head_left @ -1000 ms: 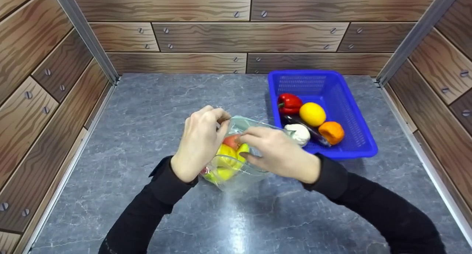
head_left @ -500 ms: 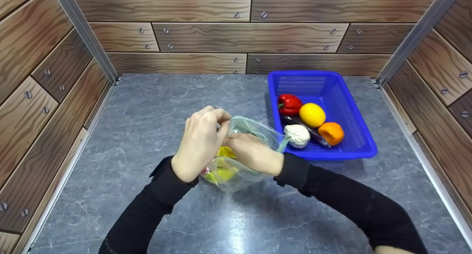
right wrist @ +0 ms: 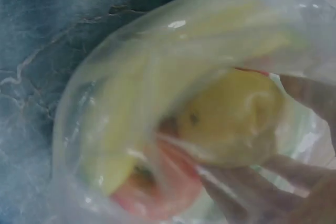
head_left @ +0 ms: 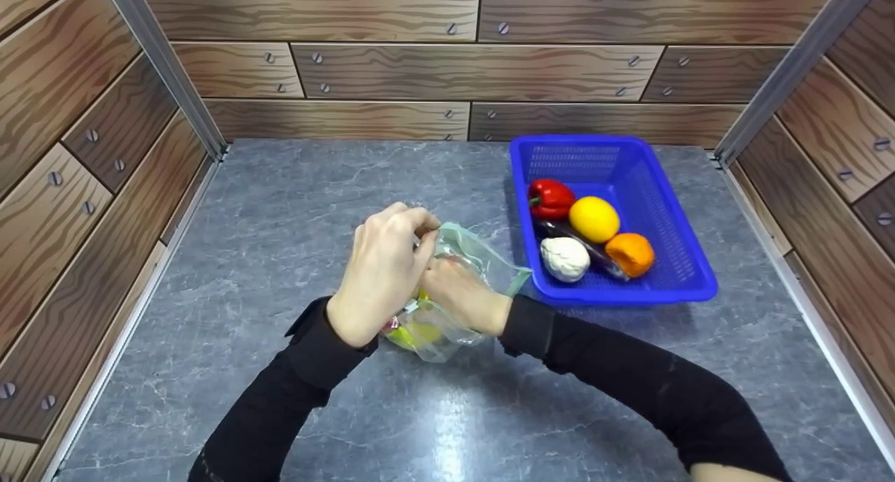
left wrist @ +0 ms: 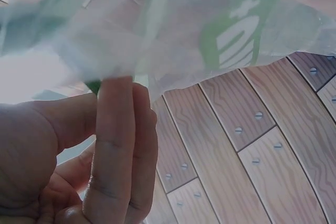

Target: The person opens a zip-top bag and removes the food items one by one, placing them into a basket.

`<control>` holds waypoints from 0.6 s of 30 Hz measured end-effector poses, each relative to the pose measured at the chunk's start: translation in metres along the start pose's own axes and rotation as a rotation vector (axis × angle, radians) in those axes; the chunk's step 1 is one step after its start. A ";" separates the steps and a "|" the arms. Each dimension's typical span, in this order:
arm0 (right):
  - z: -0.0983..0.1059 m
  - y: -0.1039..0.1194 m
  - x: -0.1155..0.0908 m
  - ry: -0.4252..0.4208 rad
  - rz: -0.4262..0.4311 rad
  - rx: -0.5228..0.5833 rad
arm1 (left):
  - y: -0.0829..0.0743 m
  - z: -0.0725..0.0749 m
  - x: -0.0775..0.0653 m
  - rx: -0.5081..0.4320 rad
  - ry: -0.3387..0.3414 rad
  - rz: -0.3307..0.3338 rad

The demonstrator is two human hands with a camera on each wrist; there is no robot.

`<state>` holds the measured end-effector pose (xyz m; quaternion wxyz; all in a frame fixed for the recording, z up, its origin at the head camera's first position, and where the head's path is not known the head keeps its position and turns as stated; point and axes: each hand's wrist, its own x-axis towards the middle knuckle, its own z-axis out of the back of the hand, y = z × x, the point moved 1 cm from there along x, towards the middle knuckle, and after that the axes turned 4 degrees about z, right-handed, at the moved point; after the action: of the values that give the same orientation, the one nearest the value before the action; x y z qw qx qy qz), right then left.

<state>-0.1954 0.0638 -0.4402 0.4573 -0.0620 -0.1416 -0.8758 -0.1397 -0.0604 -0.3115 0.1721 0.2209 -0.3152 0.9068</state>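
head: left hand up on the near-left side, wrist bent, thumb and index pinching the rim of the clear bag. right hand reaches in from the right through the bag mouth, forearm low and angled across the table; its fingers are mostly buried in the bag. blue basket sits just right of the bag, holding red pepper, yellow ball-shaped fruit, eggplant, white bulb, orange fruit.

left wrist: thumb and index at the bag edge, other fingers held close together below it. green print on the plastic, rest is haze.

right wrist: fingers spread either side of a yellow fruit inside the bag; can't tell whether they've clamped it, plastic blurs it. red fruit and a long pale-yellow fruit lie beside it.

my read: step in hand is handling the bag's contents. next move calls for a firm left pinch so the mouth doesn't collapse, and a clean right-hand hold without snagging plastic.
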 end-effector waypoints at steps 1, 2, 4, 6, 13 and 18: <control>-0.002 0.000 0.000 -0.013 0.015 -0.012 | 0.000 0.000 0.000 0.001 -0.002 -0.003; -0.004 0.000 0.000 -0.021 0.027 -0.014 | 0.000 0.000 0.000 0.001 -0.003 -0.004; -0.007 0.000 -0.001 -0.031 0.054 -0.010 | 0.001 0.001 -0.001 0.002 -0.002 -0.005; -0.008 0.000 -0.002 -0.032 0.077 0.007 | 0.001 0.001 -0.001 0.002 0.001 -0.006; -0.004 0.000 -0.005 -0.001 0.028 0.022 | 0.002 0.000 -0.002 0.010 0.006 -0.006; 0.011 0.003 -0.005 0.049 -0.073 -0.045 | 0.001 0.001 -0.001 0.010 -0.003 -0.004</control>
<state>-0.1907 0.0697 -0.4300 0.4270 -0.0455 -0.1128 -0.8960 -0.1392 -0.0621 -0.3116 0.1723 0.2239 -0.3103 0.9077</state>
